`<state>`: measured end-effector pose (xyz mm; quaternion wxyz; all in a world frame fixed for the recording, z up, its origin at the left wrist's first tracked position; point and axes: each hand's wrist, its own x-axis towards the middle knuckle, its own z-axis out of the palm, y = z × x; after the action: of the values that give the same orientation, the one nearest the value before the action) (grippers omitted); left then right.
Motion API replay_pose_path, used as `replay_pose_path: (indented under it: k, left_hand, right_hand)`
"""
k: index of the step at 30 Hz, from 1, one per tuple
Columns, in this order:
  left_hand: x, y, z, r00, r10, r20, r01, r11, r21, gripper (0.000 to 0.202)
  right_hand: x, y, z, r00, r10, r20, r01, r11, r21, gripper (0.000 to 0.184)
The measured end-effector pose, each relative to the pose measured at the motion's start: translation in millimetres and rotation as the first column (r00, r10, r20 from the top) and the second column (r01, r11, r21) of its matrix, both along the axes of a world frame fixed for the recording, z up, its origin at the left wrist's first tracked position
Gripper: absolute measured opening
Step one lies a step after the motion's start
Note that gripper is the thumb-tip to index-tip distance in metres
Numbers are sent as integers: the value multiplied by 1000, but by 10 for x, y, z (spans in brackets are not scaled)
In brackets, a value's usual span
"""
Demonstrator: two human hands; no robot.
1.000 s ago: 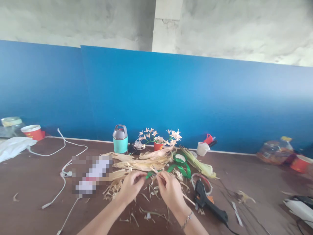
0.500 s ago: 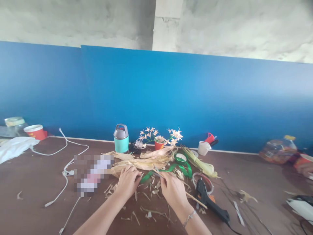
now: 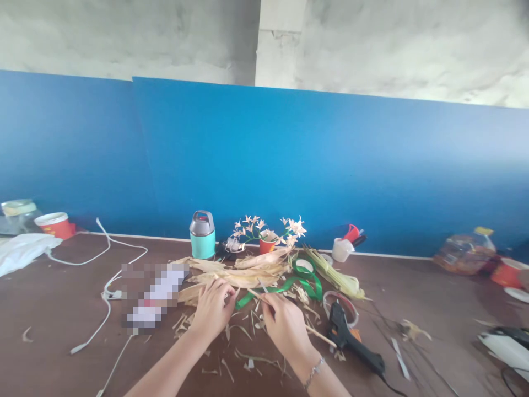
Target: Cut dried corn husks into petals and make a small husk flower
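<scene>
My left hand is closed in a pinch above the near end of dried corn husks. A small pale strip shows at its fingertips, probably a piece of husk. Facing it, my right hand grips a thin wooden stick. One end of the stick points at my left fingertips, and the other sticks out behind the hand. A narrow grey blade-like piece shows by the right fingers; its kind is unclear. Beyond both hands lies green ribbon, and husk scraps lie below.
A black glue gun and a tape roll lie right of my right hand. Farther back stand a turquoise flask, a red cup with husk flowers, and a white cup. White cables run along the left.
My right hand has turned slightly, and the stick's front end now shows past its fingers toward my left hand. My left fingers have lifted and curled a little. The whole view has shifted slightly.
</scene>
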<state>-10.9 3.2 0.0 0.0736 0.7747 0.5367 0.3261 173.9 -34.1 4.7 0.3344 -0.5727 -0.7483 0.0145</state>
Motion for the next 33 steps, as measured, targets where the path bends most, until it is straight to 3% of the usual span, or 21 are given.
replay_pose_path:
  k: [3,6,10,14,17,20,24,29,33]
  left_hand:
    - [21,2,7,998,-18,61,19,1000,-23,17]
    - [68,-35,54,963,-162,217,177,983,-52,15]
    - [140,-125,156,853,-282,439,389,905,-174,12]
    - [173,-171,182,763,-221,608,495,804,-329,13]
    - [166,-173,152,725,-65,685,490,748,-448,17]
    - [151,-177,146,702,33,711,431,775,-462,23]
    - [186,-200,174,606,-79,792,554,756,-349,23]
    - [288,-244,155,581,-57,812,475,834,-282,24]
    - [310,-280,144,535,10,845,461,835,-302,23]
  right_hand:
    - [-34,-11,-17,999,23,-42,-24,999,-28,23]
    - [-58,-21,0,988,73,-137,-75,997,-8,23]
    - [-72,-52,70,958,182,-220,-178,983,38,29]
    - [-64,-80,120,940,270,-206,-258,962,87,23]
    - [-60,-76,122,930,305,-207,-291,952,97,16]
    - [-70,-52,102,907,267,-325,-254,964,80,15]
    - [-92,-20,77,862,167,-478,-187,982,7,18]
    - [-110,-32,100,856,119,-504,-179,981,-74,20]
    - [-112,-51,99,888,96,-450,-154,984,-94,18]
